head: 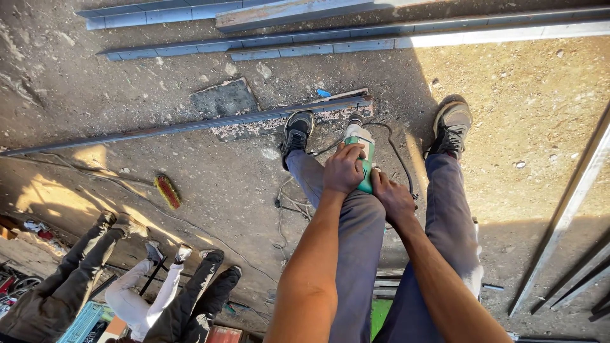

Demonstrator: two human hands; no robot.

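Note:
I look straight down at my legs and shoes on a dusty concrete floor. My left hand point(344, 169) grips the front of a green and white angle grinder point(362, 147). My right hand point(392, 198) holds its rear end, near where the black cord point(394, 147) leaves it. The grinder's head points down at the end of a long grey steel bar point(190, 126) lying across the floor. My left shoe point(297, 132) rests against that bar. The disc itself is hidden behind the tool.
More steel bars point(356, 39) lie along the top. Other bars point(572, 203) lean at the right. A flat stone slab point(223, 98) sits by the bar. A red and yellow brush point(168, 191) lies at the left. The legs of several people point(159, 286) stand at bottom left.

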